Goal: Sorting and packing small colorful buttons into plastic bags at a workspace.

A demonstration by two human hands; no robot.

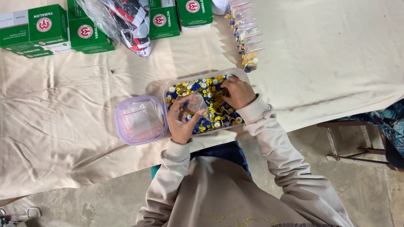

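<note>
Clear plastic, a small bag (196,103) sat pinched open in the left hand (182,122) just left of the right hand (237,92), whose fingers were curled down into the tub (242,75) of blue and yellow buttons (219,111), its grip hidden.

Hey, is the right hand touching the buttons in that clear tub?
Touching. The head view shows the right hand lying fingers-down in the pile of buttons inside the clear tub, with no gap between them.

Your left hand (182,122) holds 1 small clear bag (196,103) over the clear tray (242,75) of yellow and blue buttons (219,111); your right hand (237,92) digs among them. A lidded tub (141,120) of empty bags sits just beside the tray.
</note>
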